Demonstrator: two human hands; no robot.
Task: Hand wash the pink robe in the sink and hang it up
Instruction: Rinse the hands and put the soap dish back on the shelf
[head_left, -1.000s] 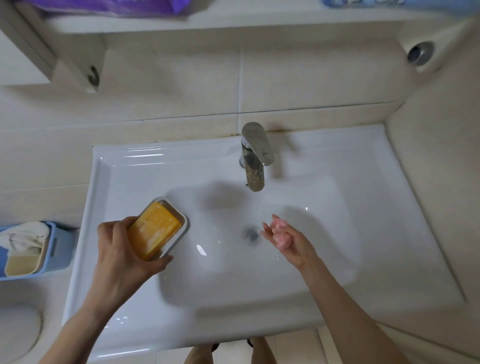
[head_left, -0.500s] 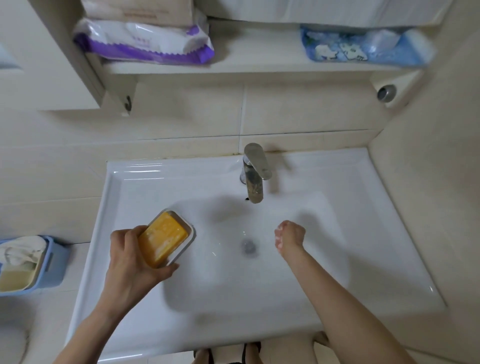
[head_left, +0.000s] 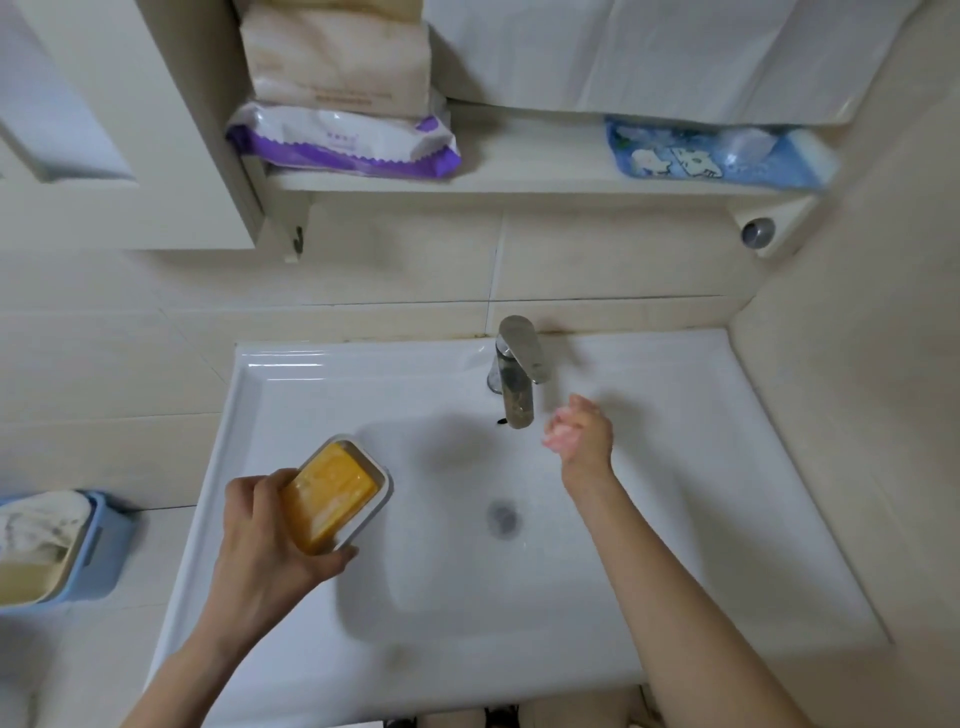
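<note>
My left hand (head_left: 260, 540) grips a white soap dish (head_left: 382, 493) that carries a yellow bar of soap (head_left: 330, 493), held over the left part of the white sink (head_left: 291, 395). My right hand (head_left: 582, 434) is raised just right of the chrome faucet (head_left: 517, 374), close to its spout. Its fingers are curled and it holds nothing; it is slightly blurred. No water runs from the spout. The basin holds nothing, and its drain (head_left: 503, 517) is uncovered. No pink robe is in view.
A shelf above the sink carries a purple-and-white wipes pack (head_left: 343, 143), a beige pack (head_left: 337, 52) on top of it and a blue pack (head_left: 717, 156). A blue bin (head_left: 98, 551) stands at the left. A tiled wall closes the right side.
My right hand rose from above the drain to beside the spout, and its fingers curled in. My left hand kept the soap dish in place. The view tilted up, showing more shelf.
</note>
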